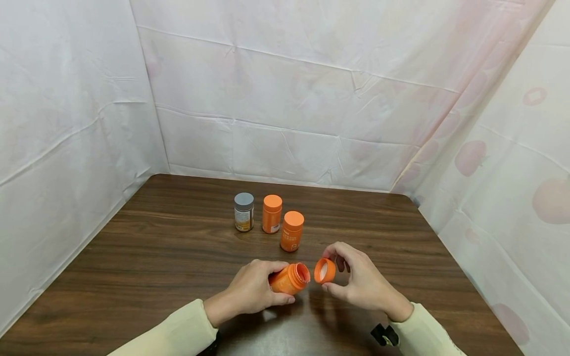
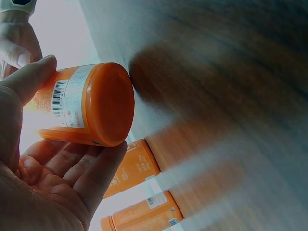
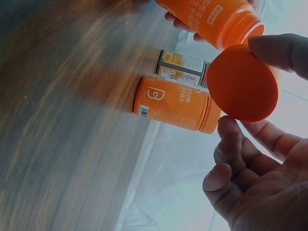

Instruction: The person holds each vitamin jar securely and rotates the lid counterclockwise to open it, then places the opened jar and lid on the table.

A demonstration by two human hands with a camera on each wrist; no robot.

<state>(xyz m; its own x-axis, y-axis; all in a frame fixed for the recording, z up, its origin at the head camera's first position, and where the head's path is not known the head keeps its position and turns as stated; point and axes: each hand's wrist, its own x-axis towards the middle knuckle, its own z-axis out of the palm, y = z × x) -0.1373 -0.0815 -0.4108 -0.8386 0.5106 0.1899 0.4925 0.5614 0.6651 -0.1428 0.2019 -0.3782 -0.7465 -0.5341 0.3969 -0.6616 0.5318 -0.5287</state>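
Observation:
My left hand (image 1: pixel 254 289) grips an orange pill bottle (image 1: pixel 287 279) that is tilted, its uncovered mouth turned toward the right. In the left wrist view the bottle's base and its barcode label (image 2: pixel 72 98) face the camera. Between thumb and fingers, my right hand (image 1: pixel 358 282) pinches an orange screw cap (image 1: pixel 325 271), its hollow inside turned toward the bottle. A small gap separates cap and bottle mouth in the head view. The right wrist view shows the cap's flat top (image 3: pixel 243 83). What is inside the bottle cannot be made out.
Beyond the hands stand two capped orange bottles (image 1: pixel 292 231) (image 1: pixel 272 214) and a grey-capped bottle (image 1: pixel 244 212) on the dark wooden table (image 1: pixel 133 257). White patterned sheets (image 1: pixel 285 99) hang behind the table and along both sides.

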